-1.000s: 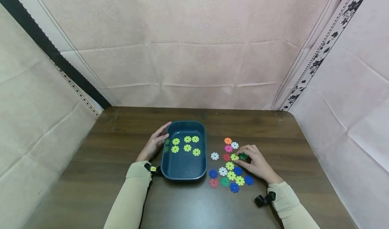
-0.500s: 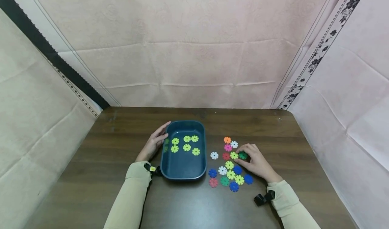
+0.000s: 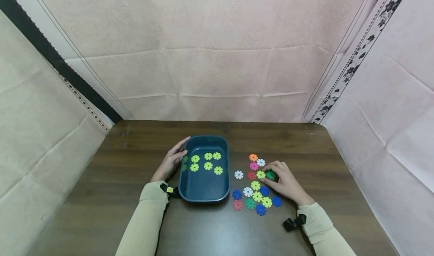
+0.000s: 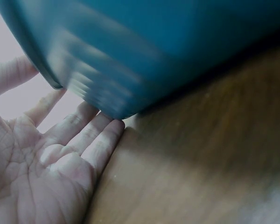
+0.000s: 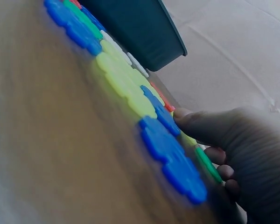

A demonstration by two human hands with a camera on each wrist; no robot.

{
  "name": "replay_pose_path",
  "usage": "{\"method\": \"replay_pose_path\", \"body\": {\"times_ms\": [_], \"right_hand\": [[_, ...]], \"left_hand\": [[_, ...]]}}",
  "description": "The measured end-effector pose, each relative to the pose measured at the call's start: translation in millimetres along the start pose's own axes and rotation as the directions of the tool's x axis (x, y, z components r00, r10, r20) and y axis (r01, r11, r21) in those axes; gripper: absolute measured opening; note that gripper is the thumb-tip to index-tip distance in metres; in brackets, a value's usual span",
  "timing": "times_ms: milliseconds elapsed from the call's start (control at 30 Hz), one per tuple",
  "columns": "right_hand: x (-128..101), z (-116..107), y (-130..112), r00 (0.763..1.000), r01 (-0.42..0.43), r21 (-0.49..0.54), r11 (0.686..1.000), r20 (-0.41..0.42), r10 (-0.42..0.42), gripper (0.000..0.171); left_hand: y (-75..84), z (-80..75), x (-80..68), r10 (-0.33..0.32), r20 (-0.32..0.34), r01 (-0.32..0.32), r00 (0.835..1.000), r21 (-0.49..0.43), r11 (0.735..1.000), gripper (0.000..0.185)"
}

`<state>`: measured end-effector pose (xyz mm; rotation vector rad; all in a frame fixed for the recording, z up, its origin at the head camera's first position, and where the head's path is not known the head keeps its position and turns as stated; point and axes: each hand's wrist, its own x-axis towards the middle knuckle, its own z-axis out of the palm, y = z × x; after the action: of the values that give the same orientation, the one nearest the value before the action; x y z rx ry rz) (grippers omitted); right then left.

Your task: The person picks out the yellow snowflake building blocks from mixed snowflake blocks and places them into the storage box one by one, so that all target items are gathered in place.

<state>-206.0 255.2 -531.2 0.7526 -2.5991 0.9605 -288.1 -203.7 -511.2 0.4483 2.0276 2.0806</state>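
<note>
A dark blue rectangular tray [image 3: 205, 188] stands on the table with several yellow-green notched plastic discs [image 3: 208, 166] in it. My left hand [image 3: 168, 162] rests against the tray's left side, fingers extended. In the left wrist view its fingertips [image 4: 113, 127] touch the tray's outer wall [image 4: 144, 51] near the table. To the right of the tray, my right hand [image 3: 285, 180] pinches a yellow-green disc [image 3: 260, 174] at its edges between thumb and index finger, low at the table. A dark green disc [image 3: 270, 174] lies beside it, within the bend of that hand.
Several loose discs surround the right hand: an orange disc [image 3: 253, 157], a pink disc [image 3: 254, 166], a white disc [image 3: 239, 175], a blue disc [image 3: 260, 210] and others. The wooden table [image 3: 142, 135] ends at a cloth-covered wall [image 3: 217, 78] behind.
</note>
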Motion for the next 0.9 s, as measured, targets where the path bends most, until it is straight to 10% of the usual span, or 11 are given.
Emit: {"method": "replay_pose_path", "body": {"times_ms": [900], "right_hand": [[0.8,-2.4,-3.4,0.994,-0.010,0.129,0.992,-0.106,0.024,0.024]], "left_hand": [[1.2,-0.3,-1.1,0.000,0.004,0.000,1.000,0.001,1.000,0.051]]}}
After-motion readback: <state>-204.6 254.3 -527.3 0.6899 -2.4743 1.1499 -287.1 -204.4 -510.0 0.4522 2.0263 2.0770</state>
